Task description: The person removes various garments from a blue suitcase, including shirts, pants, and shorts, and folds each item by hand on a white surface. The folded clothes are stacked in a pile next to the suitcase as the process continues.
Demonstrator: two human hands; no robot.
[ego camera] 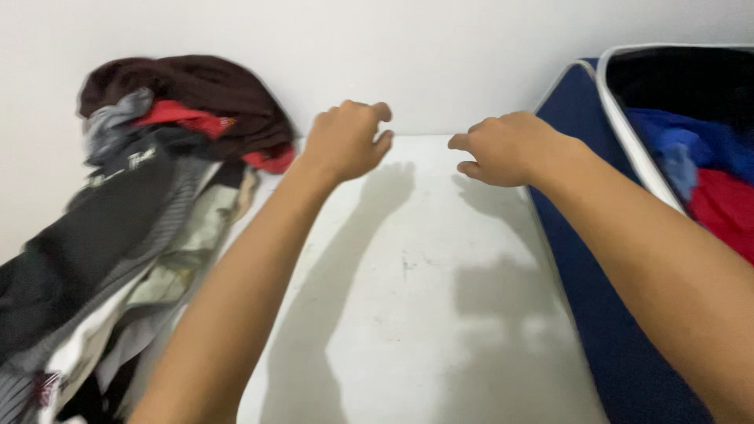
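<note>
Clothing pile [118,228]: heaped along the left edge of the white surface [408,314], running from the near-left corner up to the far-left corner against the wall [440,47]. Contents observed: a dark maroon garment [196,86] on top at the far end, a red item [184,116] beneath it, a black garment with white lettering [110,196], and grey striped fabric [169,220] with pale cloth spilling toward the near edge.

Left hand [345,140]: raised above the far part of the surface, just right of the pile's far end, not touching it. Grip curled loosely inward, fingers bent toward the palm, holding nothing.

Right hand [506,148]: level with the left, near the far-right part of the surface, close to the suitcase's side. Grip likewise loosely curled, fingers tucked, holding nothing.

Both hands cast shadows on the bare middle of the surface.

Blue suitcase [581,259]: along the right edge, open, white-trimmed rim. Blue cloth [675,149] and red cloth [726,208] lie inside.
</note>
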